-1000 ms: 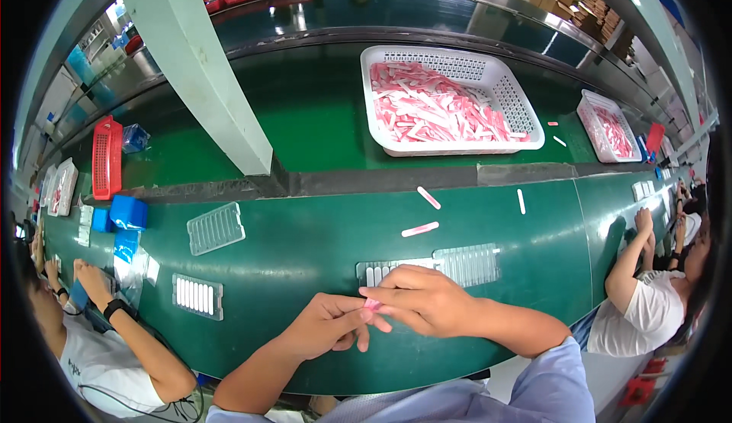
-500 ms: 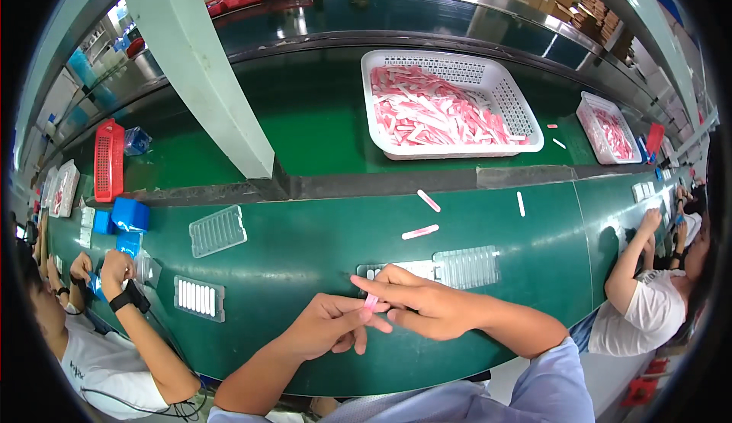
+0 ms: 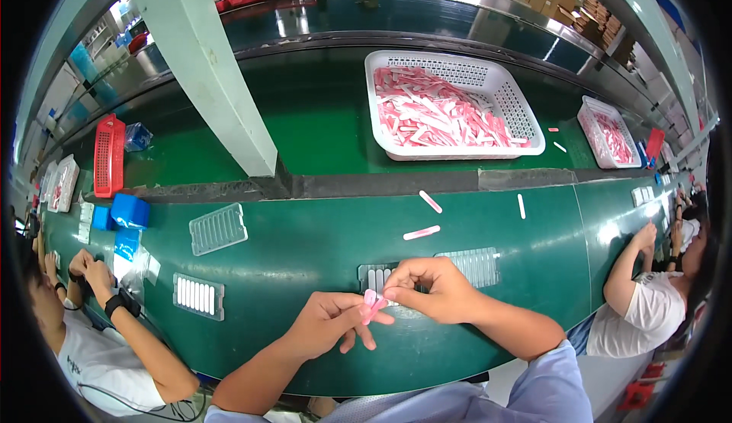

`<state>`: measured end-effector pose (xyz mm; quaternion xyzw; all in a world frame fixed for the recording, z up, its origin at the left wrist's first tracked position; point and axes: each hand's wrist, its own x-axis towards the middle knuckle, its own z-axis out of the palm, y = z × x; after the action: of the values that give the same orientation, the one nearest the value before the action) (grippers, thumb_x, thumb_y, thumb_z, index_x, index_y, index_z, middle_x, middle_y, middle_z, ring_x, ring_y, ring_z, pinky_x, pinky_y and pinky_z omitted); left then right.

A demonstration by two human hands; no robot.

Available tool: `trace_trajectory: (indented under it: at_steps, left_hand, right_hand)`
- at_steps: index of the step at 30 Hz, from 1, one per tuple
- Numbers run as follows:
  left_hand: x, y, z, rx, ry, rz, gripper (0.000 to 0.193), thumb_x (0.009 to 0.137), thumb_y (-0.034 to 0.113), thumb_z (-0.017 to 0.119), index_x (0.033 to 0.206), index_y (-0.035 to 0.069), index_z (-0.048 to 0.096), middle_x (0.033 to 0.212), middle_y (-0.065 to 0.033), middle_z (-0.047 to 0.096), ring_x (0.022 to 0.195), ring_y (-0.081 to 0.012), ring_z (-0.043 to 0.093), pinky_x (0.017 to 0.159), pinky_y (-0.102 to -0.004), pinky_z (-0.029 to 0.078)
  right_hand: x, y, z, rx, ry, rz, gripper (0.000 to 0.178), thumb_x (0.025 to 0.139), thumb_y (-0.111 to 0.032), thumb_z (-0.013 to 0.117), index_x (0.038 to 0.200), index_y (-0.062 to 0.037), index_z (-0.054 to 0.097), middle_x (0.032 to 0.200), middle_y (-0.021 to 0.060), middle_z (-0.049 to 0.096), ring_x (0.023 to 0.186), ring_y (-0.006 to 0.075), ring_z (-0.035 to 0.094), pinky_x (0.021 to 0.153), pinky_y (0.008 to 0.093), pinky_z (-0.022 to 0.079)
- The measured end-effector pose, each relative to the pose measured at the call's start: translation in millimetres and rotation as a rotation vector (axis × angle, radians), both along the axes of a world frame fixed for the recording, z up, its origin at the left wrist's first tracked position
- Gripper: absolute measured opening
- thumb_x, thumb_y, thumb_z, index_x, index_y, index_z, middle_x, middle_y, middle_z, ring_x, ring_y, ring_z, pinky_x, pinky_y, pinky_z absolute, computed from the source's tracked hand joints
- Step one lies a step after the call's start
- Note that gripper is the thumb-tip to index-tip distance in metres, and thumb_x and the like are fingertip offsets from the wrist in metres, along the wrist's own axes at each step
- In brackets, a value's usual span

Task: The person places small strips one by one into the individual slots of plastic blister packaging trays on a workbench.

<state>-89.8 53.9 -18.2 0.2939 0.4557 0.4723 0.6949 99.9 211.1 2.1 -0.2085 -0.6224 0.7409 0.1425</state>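
My left hand pinches a small pink strip between thumb and forefinger, its other fingers loosely curled. My right hand has thumb and fingertips closed at the upper right of that strip, where a pink flap stands off from it. Whether the flap is part of the strip or a peeled cover I cannot tell. Just beyond my hands lies a clear plastic tray with several white strips in it, partly hidden by my right hand. A ribbed clear tray adjoins it on the right.
Loose pink-and-white strips lie farther off on the green table. A white basket heaped with such strips stands behind the ledge. To the left are a filled tray, a bare clear tray and a post. Co-workers sit on both sides.
My right hand has drawn back from across the strip to a pinch at its upper right, uncovering white strips in the tray. A pink flap now stands apart. My left hand hardly moved.
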Motion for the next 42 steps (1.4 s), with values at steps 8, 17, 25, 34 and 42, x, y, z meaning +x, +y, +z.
trace_trajectory:
  at_steps: [8,17,25,34,42]
  left_hand:
    - [9,4,10,-0.001,0.131,0.059,0.036,0.109,0.028,0.058,0.124,-0.003,0.071,0.118,-0.0167,0.076,0.081,-0.0184,0.078,0.049,-0.0228,0.050]
    - [7,3,8,0.040,0.155,0.118,0.030,0.108,0.024,0.060,0.119,-0.001,0.073,0.113,-0.0141,0.078,0.081,-0.0180,0.078,0.052,-0.0235,0.053]
    - [11,1,2,0.106,0.237,0.215,0.023,0.104,0.016,0.065,0.115,-0.001,0.076,0.108,-0.0101,0.079,0.081,-0.0178,0.078,0.053,-0.0236,0.055]
    - [15,1,3,0.142,0.354,0.260,0.022,0.102,0.015,0.068,0.115,-0.002,0.075,0.103,-0.0082,0.080,0.079,-0.0154,0.077,0.057,-0.0240,0.056]
    - [13,1,0,0.094,0.278,0.220,0.021,0.102,0.016,0.069,0.112,-0.001,0.076,0.105,-0.0080,0.080,0.080,-0.0148,0.077,0.057,-0.0234,0.056]
  right_hand:
    - [1,2,2,0.403,-0.024,-0.024,0.005,0.096,-0.009,0.075,0.098,-0.0042,0.077,0.077,0.0002,0.068,0.062,0.0045,0.053,0.057,0.0247,0.043]
    - [1,-6,-12,0.004,0.068,0.052,0.011,0.099,-0.006,0.070,0.109,-0.0022,0.074,0.087,0.0030,0.075,0.066,0.0026,0.056,0.060,0.0222,0.045]
    - [-3,-11,-7,0.166,0.053,-0.036,0.005,0.094,-0.006,0.076,0.098,-0.0024,0.078,0.076,-0.0005,0.066,0.064,0.0024,0.052,0.058,0.0233,0.042]
    - [0,-7,-3,0.425,0.069,-0.115,0.009,0.086,-0.004,0.079,0.095,-0.0059,0.079,0.070,0.0002,0.057,0.059,0.0079,0.049,0.056,0.0263,0.040]
    - [5,-2,2,0.317,0.036,-0.012,0.011,0.088,-0.004,0.079,0.099,-0.0056,0.080,0.070,0.0003,0.057,0.062,0.0073,0.049,0.057,0.0267,0.041]
